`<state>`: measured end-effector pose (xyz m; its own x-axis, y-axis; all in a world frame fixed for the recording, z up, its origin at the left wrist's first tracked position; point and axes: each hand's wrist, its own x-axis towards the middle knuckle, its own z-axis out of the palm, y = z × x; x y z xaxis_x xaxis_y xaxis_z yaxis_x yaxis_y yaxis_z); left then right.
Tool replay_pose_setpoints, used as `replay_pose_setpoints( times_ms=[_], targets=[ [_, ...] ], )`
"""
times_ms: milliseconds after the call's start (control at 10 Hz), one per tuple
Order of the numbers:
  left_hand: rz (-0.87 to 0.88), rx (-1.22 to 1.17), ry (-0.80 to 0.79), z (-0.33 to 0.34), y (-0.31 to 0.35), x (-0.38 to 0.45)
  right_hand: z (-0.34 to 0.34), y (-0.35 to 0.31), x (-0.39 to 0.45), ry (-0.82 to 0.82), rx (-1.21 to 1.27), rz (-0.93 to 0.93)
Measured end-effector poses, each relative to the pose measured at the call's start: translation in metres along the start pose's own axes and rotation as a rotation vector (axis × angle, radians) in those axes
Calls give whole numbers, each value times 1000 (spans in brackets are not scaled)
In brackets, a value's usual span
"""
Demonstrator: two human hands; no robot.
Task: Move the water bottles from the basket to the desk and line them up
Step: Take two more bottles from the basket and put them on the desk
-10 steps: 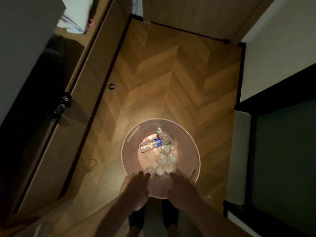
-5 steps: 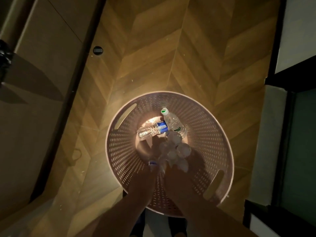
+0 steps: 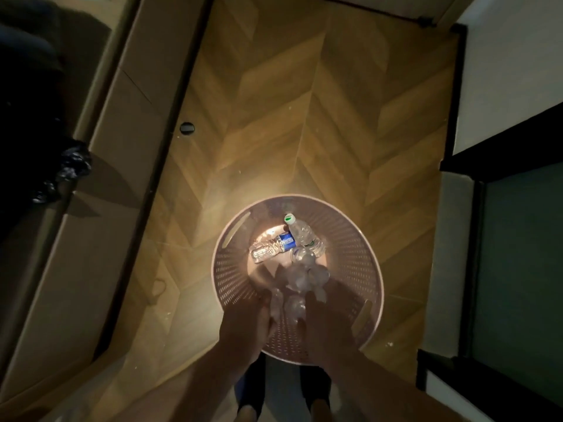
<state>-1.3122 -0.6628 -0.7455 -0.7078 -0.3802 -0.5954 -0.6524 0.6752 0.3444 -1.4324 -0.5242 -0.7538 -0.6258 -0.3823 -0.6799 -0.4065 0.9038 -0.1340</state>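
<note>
From the head view, my left hand (image 3: 246, 318) and right hand (image 3: 327, 319) reach into the basket (image 3: 359, 254), flanking the near bottles (image 3: 294, 306); whether either grips, I cannot tell. I count maybe eight bottles, two lying at the far side, none on the desk.

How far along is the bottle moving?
Nothing looks moved yet; no desk with bottles shows. Both hands, left and right, reach into the basket around the near clear bottles; the grip is too dim to tell. The blue-label bottle and green-cap bottle remain.
</note>
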Motion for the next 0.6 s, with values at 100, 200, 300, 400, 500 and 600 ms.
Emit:
replay_pose_setpoints(
  times_ms=[100,200,300,400,500,600],
  targets=[
    [34,88,49,-58,18,-51,-86,-18,-81,-89,15,-106],
    [59,120,67,-114,39,-116,-154,-26,-151,-10,65,-189],
    [48,61,101,-179,65,-180,-222,-34,-212,-9,91,-217],
    [-10,-6,102,-241,93,-240,-286,-41,-277,-8,63,-244],
    [-58,-31,144,-285,114,-300,-321,-38,-323,31,60,-302],
    [-135,-104,244,-313,129,-359,-352,-42,-364,31,70,-405]
  ],
)
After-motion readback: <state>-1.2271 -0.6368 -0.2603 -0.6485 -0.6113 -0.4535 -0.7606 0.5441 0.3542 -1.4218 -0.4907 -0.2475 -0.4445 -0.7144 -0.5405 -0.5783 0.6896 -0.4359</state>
